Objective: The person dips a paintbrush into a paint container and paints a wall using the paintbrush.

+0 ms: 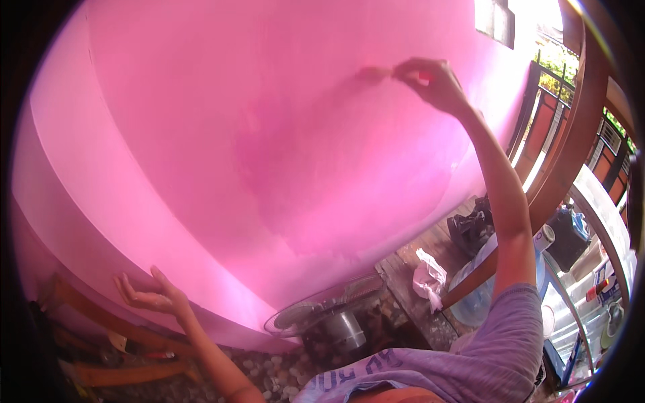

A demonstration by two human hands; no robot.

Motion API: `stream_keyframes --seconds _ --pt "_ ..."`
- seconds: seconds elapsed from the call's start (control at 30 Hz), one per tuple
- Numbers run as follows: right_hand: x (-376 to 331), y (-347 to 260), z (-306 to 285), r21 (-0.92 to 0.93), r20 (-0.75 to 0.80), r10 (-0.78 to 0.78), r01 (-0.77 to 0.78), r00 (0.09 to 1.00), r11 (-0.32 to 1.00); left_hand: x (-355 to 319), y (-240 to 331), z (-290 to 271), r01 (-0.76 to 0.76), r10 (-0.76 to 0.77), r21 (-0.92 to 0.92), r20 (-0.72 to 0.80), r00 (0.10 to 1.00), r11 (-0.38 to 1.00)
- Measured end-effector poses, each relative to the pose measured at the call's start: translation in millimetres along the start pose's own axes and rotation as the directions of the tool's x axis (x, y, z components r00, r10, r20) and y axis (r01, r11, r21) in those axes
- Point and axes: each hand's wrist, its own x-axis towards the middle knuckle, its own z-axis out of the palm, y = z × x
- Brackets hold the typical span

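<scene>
A large pink wall (269, 148) fills most of the view, with a darker, wetter-looking patch in its middle. My right hand (430, 82) is raised high against it, fingers pinched on a small pinkish object (373, 72) that touches the wall; the object is blurred and I cannot tell its kind. My left hand (151, 293) is low on the left, fingers spread and holding nothing, resting on the stepped lower edge of the wall (101, 221).
A round wire fan (322, 310) leans at the wall's foot above a pebbled floor (269, 373). Wooden planks (107, 371) lie lower left. To the right are a crumpled white cloth (430, 275), a clear water jug (470, 305), dark equipment (470, 228) and a railing (545, 114).
</scene>
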Motion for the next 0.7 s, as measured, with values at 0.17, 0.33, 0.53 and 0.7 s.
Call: stream_keyframes --seconds 0.17,0.33,0.53,0.7 --pt "51.8 4.1 -17.4 -0.178 -0.451 -0.264 0.203 0.853 0.963 -5.2 1.2 -0.4 0.035 -0.035 -0.010 -0.001 0.999 0.999" --pt "17.6 20.0 9.1 -0.106 -0.301 -0.153 0.126 0.941 0.986 -2.8 2.3 1.6 0.033 -0.033 -0.016 -0.020 0.999 0.999" --pt "-0.9 12.3 -1.4 0.019 0.319 0.040 -0.049 0.947 0.999 -3.2 -4.6 0.7 0.015 -0.015 -0.001 -0.019 1.000 1.000" --pt "57.4 14.9 -33.7 -0.117 -0.225 -0.137 0.112 0.965 0.987 -5.0 1.9 5.4 0.033 -0.034 -0.019 -0.033 0.999 0.999"
